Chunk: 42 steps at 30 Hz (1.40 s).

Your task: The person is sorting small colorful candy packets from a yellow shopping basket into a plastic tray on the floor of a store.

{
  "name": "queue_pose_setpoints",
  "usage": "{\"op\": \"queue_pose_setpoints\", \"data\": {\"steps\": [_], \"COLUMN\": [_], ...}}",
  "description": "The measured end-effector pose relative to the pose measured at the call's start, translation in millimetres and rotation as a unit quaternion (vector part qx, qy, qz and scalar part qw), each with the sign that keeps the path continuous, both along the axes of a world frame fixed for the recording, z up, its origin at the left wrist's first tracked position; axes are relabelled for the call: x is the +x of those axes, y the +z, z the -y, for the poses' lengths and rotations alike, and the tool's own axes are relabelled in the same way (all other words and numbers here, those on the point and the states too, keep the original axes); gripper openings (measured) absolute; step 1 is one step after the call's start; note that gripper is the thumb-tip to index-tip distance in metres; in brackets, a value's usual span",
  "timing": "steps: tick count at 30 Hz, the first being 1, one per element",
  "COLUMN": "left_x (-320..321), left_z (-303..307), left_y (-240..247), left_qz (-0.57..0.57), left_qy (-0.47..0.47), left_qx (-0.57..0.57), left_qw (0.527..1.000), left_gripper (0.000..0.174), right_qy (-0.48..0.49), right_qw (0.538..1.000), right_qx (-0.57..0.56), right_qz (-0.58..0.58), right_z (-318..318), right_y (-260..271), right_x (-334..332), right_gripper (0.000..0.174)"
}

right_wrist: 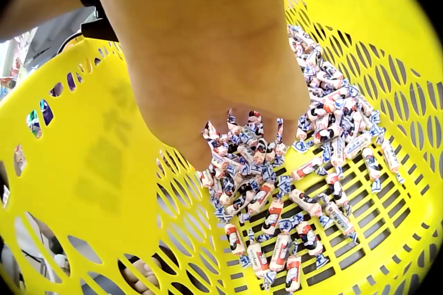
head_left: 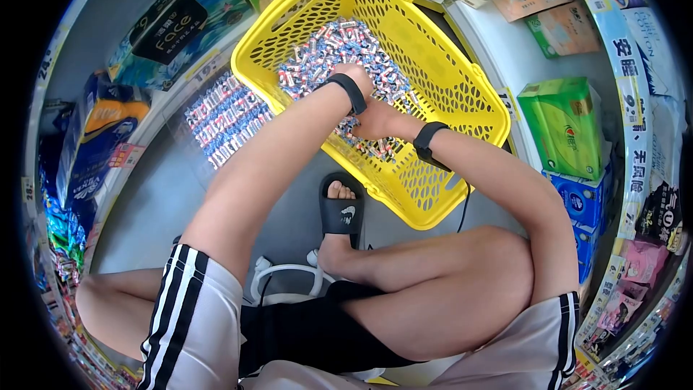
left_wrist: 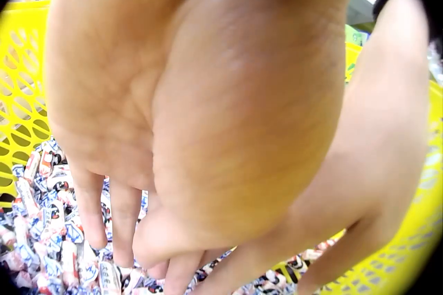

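A yellow plastic basket (head_left: pixel 462 65) stands on the floor in front of a crouching person and holds a heap of small wrapped candies (head_left: pixel 339 40). My left hand (head_left: pixel 355 76) reaches into the heap, and in the left wrist view its fingers (left_wrist: pixel 124 233) point straight down and touch the candies (left_wrist: pixel 41 240). My right hand (head_left: pixel 379 121) lies just below and beside it. Its fingers are pushed into the candies (right_wrist: pixel 297 205) near the basket wall (right_wrist: pixel 104 170). Both wrists carry black bands. The right hand's fingertips are hidden under the hand in its wrist view.
Shop shelves curve round on both sides. A green box (head_left: pixel 567 123) and blue packs (head_left: pixel 585 198) stand on the right, and a black pack (head_left: pixel 170 25) and rows of blue-and-red packets (head_left: pixel 227 119) lie on the left. A foot in a black sandal (head_left: pixel 341 206) sits beside the basket.
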<state>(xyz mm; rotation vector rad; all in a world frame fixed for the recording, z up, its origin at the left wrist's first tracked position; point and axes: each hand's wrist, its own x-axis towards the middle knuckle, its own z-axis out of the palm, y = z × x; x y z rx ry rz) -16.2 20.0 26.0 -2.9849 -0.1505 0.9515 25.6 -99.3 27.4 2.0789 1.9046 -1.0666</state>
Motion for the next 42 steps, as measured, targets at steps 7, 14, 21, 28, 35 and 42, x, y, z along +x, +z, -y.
{"op": "queue_pose_setpoints", "data": {"steps": [7,14,21,28,35,42], "left_x": [8.2,8.9,-7.3,-17.3,-30.7,-75.5], "left_z": [-1.7,6.1,2.3,19.4,30.9,14.8], "left_y": [-27.6,-44.7,-19.1,35.6,83.5,111.0], "left_qz": [-0.083,-0.163,-0.050,-0.035,0.048,0.271], "left_qy": [0.111,0.131,0.068,0.037,0.211,0.272], "left_qx": [-0.046,-0.065,-0.082,-0.045,-0.041,-0.134], "left_qw": [0.989,0.976,0.993,0.998,0.975,0.913], "left_gripper": [0.041,0.047,0.029,0.027,0.027,0.020], "right_qy": [-0.035,-0.026,-0.007,0.001,-0.059,-0.067], "right_qw": [0.995,0.993,1.000,0.998,0.974,0.928], "right_qx": [-0.089,-0.109,-0.011,0.066,0.202,0.363], "right_qz": [-0.011,-0.025,0.021,-0.021,-0.085,-0.060], "right_z": [-13.0,-13.4,1.6,3.8,10.1,-6.1], "right_y": [21.9,-9.4,-42.9,-27.3,-2.3,53.7], "right_x": [-2.6,3.0,-1.5,4.5,6.9,-8.2], "right_gripper": [0.048,0.045,0.041,0.032,0.031,0.021]}}
